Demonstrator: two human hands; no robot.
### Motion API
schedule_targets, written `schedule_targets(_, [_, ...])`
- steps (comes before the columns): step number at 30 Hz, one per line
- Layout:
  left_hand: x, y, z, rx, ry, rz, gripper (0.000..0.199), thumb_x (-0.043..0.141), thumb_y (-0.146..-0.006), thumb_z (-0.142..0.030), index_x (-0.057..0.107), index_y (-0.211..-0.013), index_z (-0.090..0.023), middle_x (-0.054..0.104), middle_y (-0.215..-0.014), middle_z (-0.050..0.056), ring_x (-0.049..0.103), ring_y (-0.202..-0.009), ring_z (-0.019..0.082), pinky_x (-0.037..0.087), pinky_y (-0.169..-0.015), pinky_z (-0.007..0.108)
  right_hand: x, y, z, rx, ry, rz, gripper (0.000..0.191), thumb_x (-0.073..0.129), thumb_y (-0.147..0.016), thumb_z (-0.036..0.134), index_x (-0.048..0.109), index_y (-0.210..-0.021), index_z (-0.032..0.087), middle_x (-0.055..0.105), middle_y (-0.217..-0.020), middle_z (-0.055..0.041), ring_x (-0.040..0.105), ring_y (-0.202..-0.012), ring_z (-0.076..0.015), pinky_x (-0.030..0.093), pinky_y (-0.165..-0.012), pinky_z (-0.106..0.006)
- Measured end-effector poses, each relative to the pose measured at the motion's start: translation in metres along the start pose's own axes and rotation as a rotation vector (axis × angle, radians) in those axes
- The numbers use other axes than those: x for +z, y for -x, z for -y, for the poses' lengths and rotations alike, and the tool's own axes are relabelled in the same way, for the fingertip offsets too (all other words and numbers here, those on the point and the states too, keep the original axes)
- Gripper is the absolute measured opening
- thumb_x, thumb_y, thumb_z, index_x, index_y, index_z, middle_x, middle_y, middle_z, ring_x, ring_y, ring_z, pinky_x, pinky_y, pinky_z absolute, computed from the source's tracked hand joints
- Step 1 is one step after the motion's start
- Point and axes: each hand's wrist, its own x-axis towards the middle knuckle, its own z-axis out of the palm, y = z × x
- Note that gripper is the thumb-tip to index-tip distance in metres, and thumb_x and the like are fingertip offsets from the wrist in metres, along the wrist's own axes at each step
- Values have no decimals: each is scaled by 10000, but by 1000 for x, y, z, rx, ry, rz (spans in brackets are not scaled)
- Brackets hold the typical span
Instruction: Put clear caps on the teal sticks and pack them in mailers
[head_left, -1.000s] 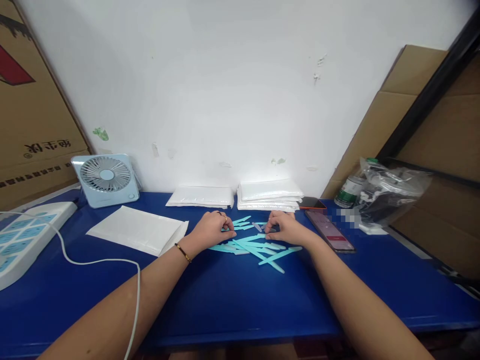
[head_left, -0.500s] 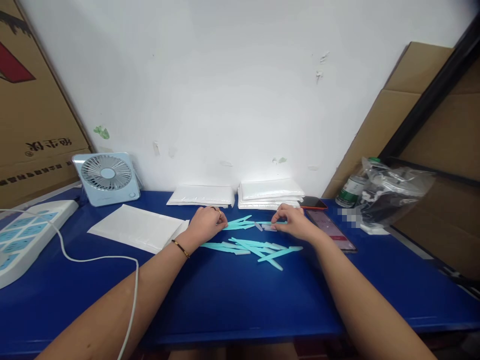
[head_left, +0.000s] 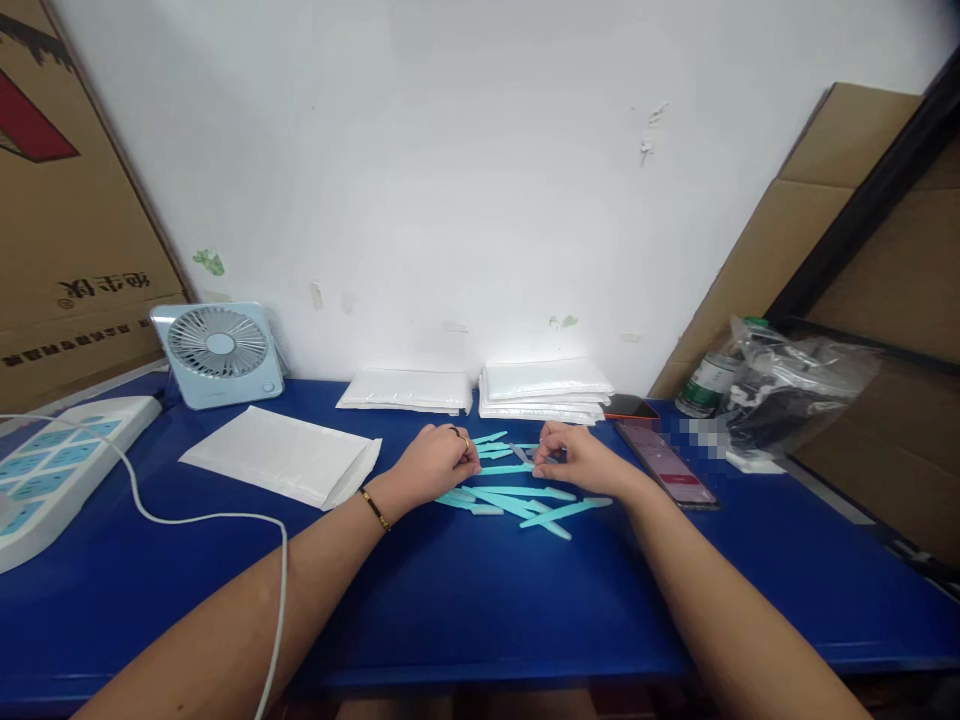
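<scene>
My left hand pinches one end of a turquoise eyebrow razor. At its other end the fingertips of my right hand are closed on the tip, so the razor spans level between both hands. Just in front, several more turquoise eyebrow razors lie crossed in a loose pile, some with pale, translucent ends. Behind the held one, a smaller group of razors rests on the table, partly covered by my left fingers. Small greyish clear caps lie beside that group, near my right hand.
A white padded envelope lies left of my left hand. Stacked envelopes stand against the wall. Phones, a bottle and a plastic bag are at right. A fan, power strip and white cable occupy the left.
My left hand has moved right and nearer, away from the far razors, and now an eyebrow razor stretches between both hands. My right hand has shifted slightly left and nearer.
</scene>
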Motion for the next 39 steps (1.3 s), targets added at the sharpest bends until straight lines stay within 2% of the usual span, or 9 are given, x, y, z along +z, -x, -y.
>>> schedule_targets(7, [-6,-1,24,-160,-94,-91,155,550,-795,-299,675,-732,-233,662,-811,15,559,-851,199,334,-714,301,-13,3,-7,140,112,-125,203,688,-700,432,699,-717,230,571,-851,-23,543,-782,-187,368,-802,-359])
schedule_targets(10, [-6,-1,21,-155,-52,-87,126,574,-777,-317,679,-776,-248,653,-803,3,566,-839,189,338,-702,287,-18,10,-4,106,94,22,219,718,-655,447,705,-712,236,581,-837,-20,548,-772,-191,374,-768,-337])
schedule_targets(14, [-3,2,5,-41,38,-36,219,540,-817,-418,686,-797,-255,653,-834,1,566,-845,180,336,-706,283,-14,13,-1,42,104,200,174,737,-629,396,693,-677,235,582,-802,-1,542,-720,-169,368,-752,-324])
schedule_targets(18, [0,3,-5,27,57,13,228,551,-821,-433,702,-806,-263,660,-847,3,560,-874,185,330,-709,286,-3,6,1,23,58,128,173,681,-700,395,676,-708,222,574,-814,-10,524,-724,-165,378,-719,-309])
schedule_targets(26, [-1,-1,1,16,-18,-67,190,559,-828,-365,693,-766,-245,657,-841,-8,562,-844,167,330,-679,286,2,-3,5,-31,66,-31,198,654,-756,400,665,-744,202,547,-849,-18,511,-770,-161,334,-831,-366])
schedule_targets(30, [-2,-2,12,-62,-90,-96,178,560,-819,-334,691,-740,-243,658,-823,-10,566,-823,173,312,-667,296,2,-4,-5,30,119,-91,176,661,-750,374,663,-721,201,546,-851,-13,524,-760,-156,299,-871,-399])
schedule_targets(34, [-2,-1,18,-116,-38,-103,172,585,-789,-386,689,-823,-254,648,-806,-2,572,-805,175,324,-665,287,-12,3,-10,103,127,-139,157,650,-742,363,688,-778,215,562,-870,-24,530,-756,-162,342,-826,-360])
schedule_targets(36, [-2,0,16,-87,8,-95,197,581,-787,-414,680,-851,-256,637,-796,-5,571,-796,167,330,-663,278,-24,12,-12,100,77,-53,162,627,-750,358,691,-759,209,577,-848,-27,532,-752,-162,377,-754,-312])
schedule_targets(39, [-2,3,10,-17,43,-54,212,560,-803,-429,675,-812,-252,630,-788,-8,568,-797,161,336,-674,270,-39,28,-18,127,9,211,230,725,-627,363,704,-801,213,592,-836,-23,536,-733,-166,400,-643,-262])
